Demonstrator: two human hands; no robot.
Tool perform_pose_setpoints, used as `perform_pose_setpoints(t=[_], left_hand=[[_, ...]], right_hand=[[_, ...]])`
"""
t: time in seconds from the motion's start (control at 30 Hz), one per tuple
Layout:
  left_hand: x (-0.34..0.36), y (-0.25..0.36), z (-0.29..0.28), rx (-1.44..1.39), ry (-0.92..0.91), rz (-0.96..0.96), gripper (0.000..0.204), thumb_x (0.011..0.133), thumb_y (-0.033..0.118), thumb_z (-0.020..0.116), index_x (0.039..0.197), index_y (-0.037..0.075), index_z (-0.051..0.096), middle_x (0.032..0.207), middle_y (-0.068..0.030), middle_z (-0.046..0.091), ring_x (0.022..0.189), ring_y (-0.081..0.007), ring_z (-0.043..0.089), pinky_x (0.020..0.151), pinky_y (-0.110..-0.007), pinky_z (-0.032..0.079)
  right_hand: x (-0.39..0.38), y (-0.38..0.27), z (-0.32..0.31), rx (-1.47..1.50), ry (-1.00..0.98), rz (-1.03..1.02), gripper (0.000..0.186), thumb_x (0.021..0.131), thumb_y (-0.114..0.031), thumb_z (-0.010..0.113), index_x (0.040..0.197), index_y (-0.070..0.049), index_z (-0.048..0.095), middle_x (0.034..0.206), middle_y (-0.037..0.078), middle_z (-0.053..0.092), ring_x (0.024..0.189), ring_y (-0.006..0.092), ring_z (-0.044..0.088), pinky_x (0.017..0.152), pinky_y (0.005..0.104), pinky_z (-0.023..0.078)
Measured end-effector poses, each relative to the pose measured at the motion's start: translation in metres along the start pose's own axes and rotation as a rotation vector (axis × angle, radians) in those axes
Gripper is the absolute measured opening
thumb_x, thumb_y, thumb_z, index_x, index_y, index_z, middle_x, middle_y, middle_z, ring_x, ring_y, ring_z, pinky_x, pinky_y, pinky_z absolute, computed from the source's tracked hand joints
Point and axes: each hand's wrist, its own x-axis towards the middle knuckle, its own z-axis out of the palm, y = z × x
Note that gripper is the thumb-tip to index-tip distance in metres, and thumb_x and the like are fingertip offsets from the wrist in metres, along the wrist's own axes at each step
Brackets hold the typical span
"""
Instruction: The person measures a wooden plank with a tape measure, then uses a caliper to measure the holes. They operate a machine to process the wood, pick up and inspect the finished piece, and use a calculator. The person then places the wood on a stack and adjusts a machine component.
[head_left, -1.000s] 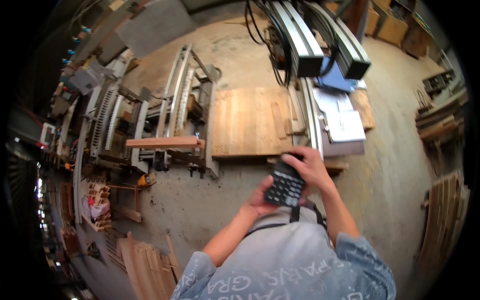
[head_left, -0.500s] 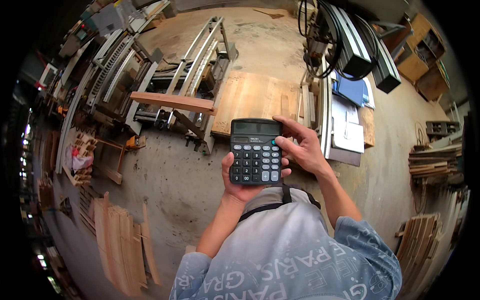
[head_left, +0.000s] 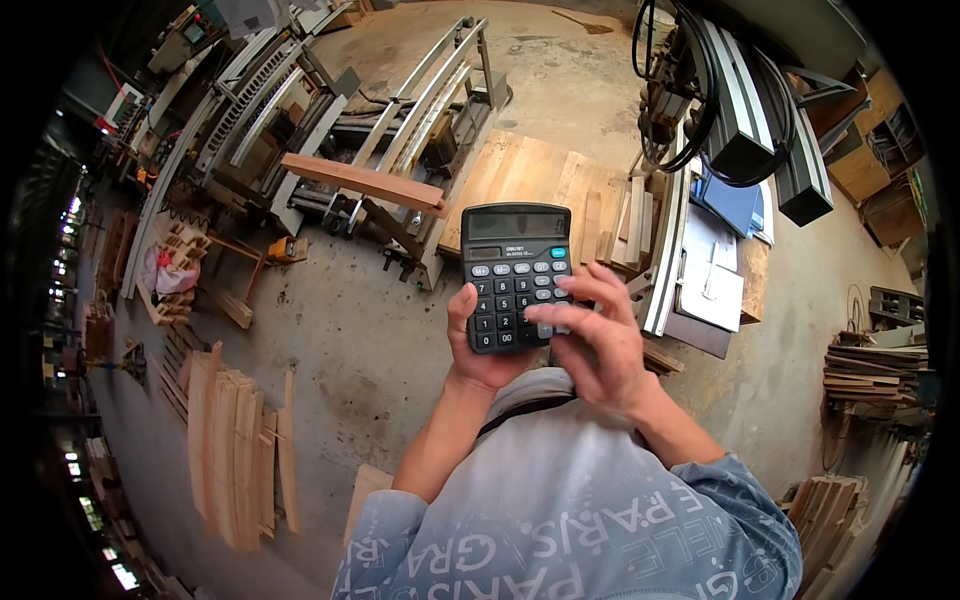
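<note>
A black desk calculator [head_left: 505, 288] is held upright before my body, its keys and display facing me. My left hand [head_left: 478, 350] grips it from below and behind, with the thumb along its left edge. Over the lower right keys hovers my right hand [head_left: 605, 350], fingers apart and bent. Its index fingertip is at a key in the right-hand number column; whether it presses the key I cannot tell. The right hand covers several keys on that side. A digit shows at the right of the display.
A reddish wooden beam [head_left: 365, 183] lies across a metal rail frame [head_left: 420, 90]. Beyond the calculator is a wooden panel [head_left: 500, 165]. To the right, papers on a clipboard [head_left: 710, 288] lie beside an aluminium machine rail [head_left: 675, 240]. Stacked planks [head_left: 235, 450] stand at the left.
My right hand has moved from the calculator's upper right edge down over the lower right keys. The left hand keeps its grip. The whole view has shifted slightly.
</note>
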Motion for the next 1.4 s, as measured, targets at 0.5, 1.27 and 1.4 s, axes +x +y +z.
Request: perform_pose_setpoints(t=[0.5, 1.27, 1.4], left_hand=[[0.0, -0.018, -0.01, 0.158, 0.054, 0.049, 0.073, 0.092, 0.056, 0.058, 0.142, 0.004, 0.047, 0.131, -0.0139, 0.06, 0.118, -0.0272, 0.062, 0.103, -0.044, 0.051], [0.014, -0.011, 0.016, 0.21, -0.068, -0.011, 0.098, 0.087, 0.064, 0.059, 0.152, -0.003, 0.032, 0.14, -0.0296, 0.051, 0.126, -0.0376, 0.056, 0.108, -0.048, 0.047], [0.015, -0.012, 0.013, 0.213, -0.062, -0.029, 0.093, 0.089, 0.06, 0.061, 0.15, -0.004, 0.034, 0.138, -0.0255, 0.054, 0.126, -0.0336, 0.057, 0.108, -0.045, 0.048]], right_hand=[[0.01, 0.01, 0.009, -0.049, 0.097, -0.142, 0.029, 0.08, 0.002, 0.071, 0.107, -0.009, 0.07, 0.112, -0.002, 0.074, 0.114, 0.025, 0.063, 0.114, 0.0533, 0.038], [-0.018, 0.026, 0.013, -0.134, 0.178, 0.026, 0.031, 0.074, 0.003, 0.075, 0.101, -0.012, 0.075, 0.096, -0.001, 0.071, 0.107, 0.0231, 0.063, 0.111, 0.0524, 0.04], [-0.014, 0.019, 0.01, -0.084, 0.189, -0.035, 0.029, 0.072, 0.002, 0.075, 0.099, -0.009, 0.073, 0.103, -0.001, 0.074, 0.107, 0.0247, 0.063, 0.111, 0.0535, 0.04]])
